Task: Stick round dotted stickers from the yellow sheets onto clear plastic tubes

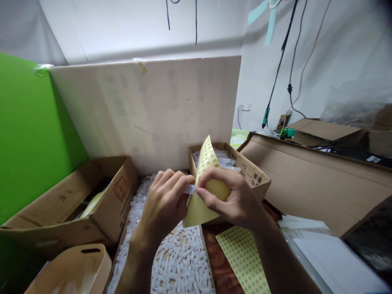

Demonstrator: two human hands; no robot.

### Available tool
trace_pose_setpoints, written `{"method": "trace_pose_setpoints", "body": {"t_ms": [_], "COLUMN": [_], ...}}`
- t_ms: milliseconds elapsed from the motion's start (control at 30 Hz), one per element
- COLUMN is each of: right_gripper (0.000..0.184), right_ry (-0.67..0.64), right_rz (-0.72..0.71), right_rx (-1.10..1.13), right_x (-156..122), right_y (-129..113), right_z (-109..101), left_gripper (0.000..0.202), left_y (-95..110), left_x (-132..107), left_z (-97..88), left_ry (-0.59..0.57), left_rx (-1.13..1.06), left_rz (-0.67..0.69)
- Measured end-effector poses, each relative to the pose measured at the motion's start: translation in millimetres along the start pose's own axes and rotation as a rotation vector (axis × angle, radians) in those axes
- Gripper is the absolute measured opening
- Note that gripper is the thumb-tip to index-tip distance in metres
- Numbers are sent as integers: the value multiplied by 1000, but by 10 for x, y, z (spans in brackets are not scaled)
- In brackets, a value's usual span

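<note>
My left hand (168, 198) is closed on a small translucent plastic tube (189, 189), whose end points toward my right hand. My right hand (240, 198) is closed too, with a yellow sheet of round stickers (196, 213) curling up between its fingers and palm. Its thumb and index fingertip meet at the tip of the tube; whether a sticker is between them is too small to tell. Beneath my hands lies a tray full of small white plastic pieces (180, 261). Another yellow sticker sheet (241, 255) rests on the brown table, partly under my right forearm.
Behind my hands stands a cardboard box (252, 171) of clear plastic pieces. On the left are a larger cardboard box (113, 208) and a tan bin (98, 265). White papers (333, 257) lie at right, before a cardboard panel (312, 179). A pale board (147, 110) rises at the back.
</note>
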State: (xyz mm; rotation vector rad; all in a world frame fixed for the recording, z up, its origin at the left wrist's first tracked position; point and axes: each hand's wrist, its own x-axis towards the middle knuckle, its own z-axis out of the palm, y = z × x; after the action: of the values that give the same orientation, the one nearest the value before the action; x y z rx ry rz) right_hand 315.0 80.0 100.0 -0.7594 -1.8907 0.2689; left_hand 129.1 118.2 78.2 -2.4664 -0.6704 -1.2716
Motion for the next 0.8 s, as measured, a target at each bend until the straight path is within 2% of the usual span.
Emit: {"method": "trace_pose_setpoints", "body": {"t_ms": [300,667,800], "right_gripper": [7,13,17], "right_ry": [0,-15,-21], "right_rz": [-4,116,186], "right_rx": [29,140,218], "right_x": [-4,-14,-12], "right_y": [8,-29,-13], "right_z": [10,-78,-93], "left_gripper": [10,15,16], "left_y": [25,96,74], "left_x": [12,6,-2], "left_z": [1,-5,50], "left_ry": [14,68,140], "left_rx": [12,-94,-178], "left_rz": [12,-6,-70]}}
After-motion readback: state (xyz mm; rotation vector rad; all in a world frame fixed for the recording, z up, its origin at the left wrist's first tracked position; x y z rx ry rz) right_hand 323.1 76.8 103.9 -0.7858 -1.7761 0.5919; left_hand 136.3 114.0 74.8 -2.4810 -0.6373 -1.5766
